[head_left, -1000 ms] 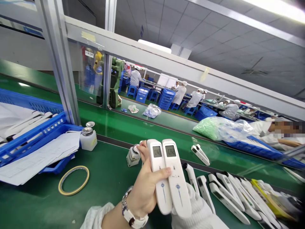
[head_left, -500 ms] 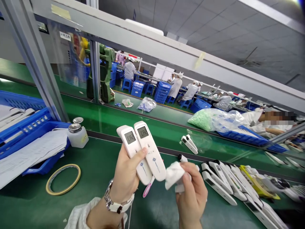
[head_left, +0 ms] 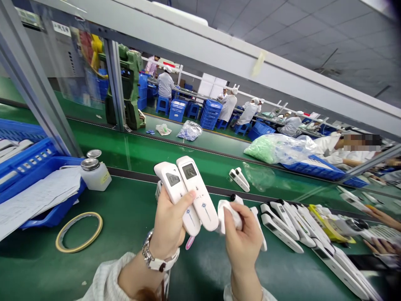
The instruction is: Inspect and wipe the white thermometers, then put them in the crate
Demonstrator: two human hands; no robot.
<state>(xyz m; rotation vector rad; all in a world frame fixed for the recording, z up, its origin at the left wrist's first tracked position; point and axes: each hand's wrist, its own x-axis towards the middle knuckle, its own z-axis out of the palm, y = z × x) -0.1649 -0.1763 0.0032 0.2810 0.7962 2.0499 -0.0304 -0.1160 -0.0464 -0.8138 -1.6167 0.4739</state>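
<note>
Two white handheld infrared thermometers (head_left: 205, 209) are clasped side by side in my left hand (head_left: 171, 223), their small grey screens facing me. My left thumb lies across their fronts. Below them a pink loop (head_left: 189, 242) pokes out; what it belongs to is hidden. My right hand (head_left: 244, 238) pinches a crumpled white cloth (head_left: 228, 213) close to the lower end of the right-hand thermometer. Just beyond the right hand, more white thermometers (head_left: 280, 234) lie in a row on the green bench.
A tape roll (head_left: 79, 232) and a pump bottle (head_left: 96, 173) stand left, beside blue crates (head_left: 59, 163) with papers. Two small white thermometers (head_left: 239, 179) lie on the green strip ahead. Another person's hands (head_left: 384, 246) reach in at right. A metal frame crosses above.
My right hand has moved slightly left and down, with the cloth bunched tighter in it. The left hand still holds both thermometers. Another person's hands have appeared at the right.
</note>
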